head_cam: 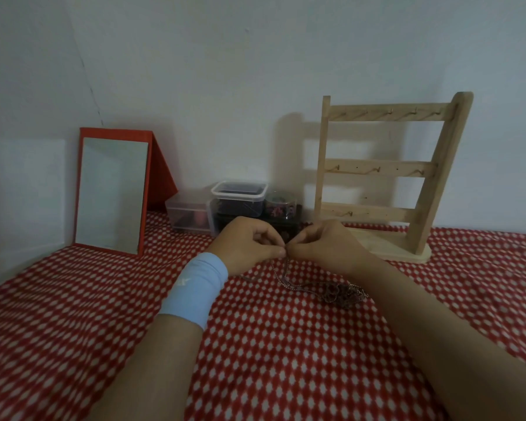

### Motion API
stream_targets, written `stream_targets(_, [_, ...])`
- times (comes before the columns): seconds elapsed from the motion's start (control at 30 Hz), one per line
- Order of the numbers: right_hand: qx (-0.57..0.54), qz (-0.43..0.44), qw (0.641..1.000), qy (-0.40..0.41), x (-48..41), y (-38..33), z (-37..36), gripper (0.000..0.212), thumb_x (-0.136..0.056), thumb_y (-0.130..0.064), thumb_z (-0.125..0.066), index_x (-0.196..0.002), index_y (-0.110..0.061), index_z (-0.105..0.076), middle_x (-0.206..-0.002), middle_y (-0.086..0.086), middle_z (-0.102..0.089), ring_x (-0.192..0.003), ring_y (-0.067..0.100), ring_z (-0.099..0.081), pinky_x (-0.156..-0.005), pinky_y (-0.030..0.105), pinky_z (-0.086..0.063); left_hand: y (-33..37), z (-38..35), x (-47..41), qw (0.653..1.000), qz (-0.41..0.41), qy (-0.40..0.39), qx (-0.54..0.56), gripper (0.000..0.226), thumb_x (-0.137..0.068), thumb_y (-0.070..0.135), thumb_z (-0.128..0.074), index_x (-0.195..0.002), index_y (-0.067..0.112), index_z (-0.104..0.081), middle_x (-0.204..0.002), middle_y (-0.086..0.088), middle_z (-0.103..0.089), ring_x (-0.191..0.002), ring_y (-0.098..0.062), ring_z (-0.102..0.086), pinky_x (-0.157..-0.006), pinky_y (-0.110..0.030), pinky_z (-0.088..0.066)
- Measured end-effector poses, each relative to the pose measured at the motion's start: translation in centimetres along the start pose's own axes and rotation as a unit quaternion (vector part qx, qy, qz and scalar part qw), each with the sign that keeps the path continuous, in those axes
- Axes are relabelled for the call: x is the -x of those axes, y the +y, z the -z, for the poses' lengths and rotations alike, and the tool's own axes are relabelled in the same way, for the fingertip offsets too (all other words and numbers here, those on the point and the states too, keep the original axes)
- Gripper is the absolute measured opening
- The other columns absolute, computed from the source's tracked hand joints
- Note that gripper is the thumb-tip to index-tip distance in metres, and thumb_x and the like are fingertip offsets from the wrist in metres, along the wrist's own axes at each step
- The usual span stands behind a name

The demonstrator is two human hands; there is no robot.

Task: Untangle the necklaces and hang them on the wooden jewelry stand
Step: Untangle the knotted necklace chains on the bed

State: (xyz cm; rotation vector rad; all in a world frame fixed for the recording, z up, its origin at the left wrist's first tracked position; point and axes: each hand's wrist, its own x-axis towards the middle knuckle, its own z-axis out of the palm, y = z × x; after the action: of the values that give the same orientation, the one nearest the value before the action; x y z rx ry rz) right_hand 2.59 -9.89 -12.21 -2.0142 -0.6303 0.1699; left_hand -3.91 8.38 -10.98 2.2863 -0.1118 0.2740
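A tangle of thin chain necklaces (343, 293) lies on the red-and-white patterned cloth (73, 314), just under my right forearm. Strands run up from it to my fingertips. My left hand (249, 244), with a light blue wristband, and my right hand (328, 247) meet at the centre, each pinching a necklace strand between thumb and finger. The wooden jewelry stand (389, 174) stands upright behind my right hand, against the wall. Its three rails carry small hooks, and nothing hangs on them.
A red-framed mirror (113, 192) leans at the left against the wall. Clear plastic boxes (237, 205) with small dark items sit between the mirror and the stand, just beyond my hands. The white wall closes the back.
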Motion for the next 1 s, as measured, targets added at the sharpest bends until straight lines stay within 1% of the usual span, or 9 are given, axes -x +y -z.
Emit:
stream_targets(0.17, [0.092, 0.024, 0.995, 0.021, -0.07, -0.2, -0.04, 0.003, -0.085, -0.025, -0.079, -0.083, -0.024, -0.081, -0.079, -0.009, -0.077, -0.077, 0.001, -0.07, -0.07, 0.013, -0.056, 0.1, -0.49, -0.05, 0.999, 0.001, 0.025, -0.037, 0.007, -0.078, 0.022, -0.079, -0.074, 0.026, -0.075, -0.079, 0.012, -0.072, -0.077, 0.0, -0.066, -0.081, -0.022, -0.053])
stream_targets(0.3, [0.188, 0.047, 0.981, -0.031, -0.01, -0.31, 0.58, 0.011, -0.094, -0.03, -0.07, -0.086, -0.028, -0.077, -0.081, -0.014, -0.073, -0.074, -0.004, -0.068, -0.071, 0.018, -0.057, -0.07, -0.49, -0.02, 0.997, 0.001, 0.047, -0.058, 0.007, -0.08, 0.027, -0.077, -0.074, 0.029, -0.073, -0.078, 0.014, -0.071, -0.076, 0.002, -0.065, -0.076, -0.018, -0.052])
stream_targets(0.4, [0.079, 0.041, 0.995, -0.039, 0.14, -0.38, 0.8, 0.019, -0.1, -0.026, -0.062, -0.087, -0.02, -0.076, -0.071, -0.012, -0.071, -0.063, -0.004, -0.064, -0.064, 0.019, -0.052, 0.01, -0.11, 0.0, 0.999, 0.0, 0.049, -0.02, 0.006, -0.082, 0.025, -0.076, -0.079, 0.029, -0.074, -0.08, 0.013, -0.073, -0.077, 0.002, -0.066, -0.078, -0.018, -0.053])
stream_targets(0.47, [0.022, 0.029, 0.999, -0.038, 0.21, -0.5, 0.81, 0.019, -0.099, -0.029, -0.065, -0.091, -0.018, -0.077, -0.068, -0.01, -0.072, -0.06, 0.001, -0.064, -0.061, 0.021, -0.054, 0.1, -0.1, -0.13, 0.998, 0.001, 0.059, 0.003, 0.005, -0.083, 0.024, -0.075, -0.081, 0.028, -0.073, -0.082, 0.012, -0.073, -0.079, 0.001, -0.067, -0.08, -0.019, -0.054])
stream_targets(0.53, [-0.001, 0.024, 0.999, -0.04, 0.28, -0.6, 0.75, 0.017, -0.095, -0.033, -0.07, -0.09, -0.019, -0.079, -0.068, -0.006, -0.073, -0.061, 0.006, -0.064, -0.063, 0.022, -0.054, 0.13, -0.19, -0.23, 0.997, 0.01, 0.069, 0.018, 0.006, -0.084, 0.023, -0.074, -0.082, 0.028, -0.073, -0.084, 0.012, -0.073, -0.082, 0.0, -0.067, -0.08, -0.019, -0.053])
stream_targets(0.63, [-0.025, 0.022, 0.999, -0.039, 0.44, -0.7, 0.71, 0.011, -0.091, -0.025, -0.074, -0.086, -0.017, -0.08, -0.068, -0.005, -0.074, -0.059, 0.005, -0.063, -0.063, 0.02, -0.054, 0.09, -0.16, -0.28, 0.997, 0.015, 0.07, 0.038, 0.007, -0.083, 0.023, -0.075, -0.08, 0.029, -0.072, -0.084, 0.011, -0.073, -0.083, -0.002, -0.068, -0.081, -0.021, -0.053])
stream_targets(0.8, [-0.13, -0.013, 0.99, -0.045, 0.42, -0.71, 0.69, 0.009, -0.092, -0.015, -0.073, -0.091, -0.011, -0.081, -0.088, 0.013, -0.077, -0.063, 0.015, -0.064, -0.062, 0.027, -0.056, -0.02, 0.18, -0.33, 0.997, -0.012, 0.059, 0.049, 0.011, -0.08, 0.021, -0.078, -0.081, 0.029, -0.071, -0.082, 0.011, -0.073, -0.08, -0.001, -0.067, -0.081, -0.021, -0.053])
stream_targets(0.9, [-0.14, -0.031, 0.987, -0.069, 0.41, -0.7, 0.42, 0.012, -0.094, -0.016, -0.07, -0.09, -0.01, -0.078, -0.08, 0.013, -0.073, -0.059, 0.019, -0.063, -0.06, 0.03, -0.056, -0.05, -0.15, -0.27, 0.996, -0.024, 0.064, 0.055, 0.017, -0.081, 0.015, -0.076, -0.087, 0.027, -0.066, -0.083, 0.01, -0.071, -0.077, 0.003, -0.063, -0.077, -0.016, -0.05])
stream_targets(1.0, [-0.159, -0.035, 0.983, -0.089, 0.44, -0.59, 0.25, 0.013, -0.096, -0.017, -0.068, -0.087, -0.009, -0.073, -0.075, 0.014, -0.067, -0.057, 0.021, -0.061, -0.06, 0.033, -0.056, 0.16, -0.49, -0.08, 0.995, -0.035, 0.075, 0.047, 0.012, -0.083, 0.021, -0.074, -0.084, 0.026, -0.062, -0.082, 0.012, -0.066, -0.072, 0.005, -0.058, -0.072, -0.012, -0.046])
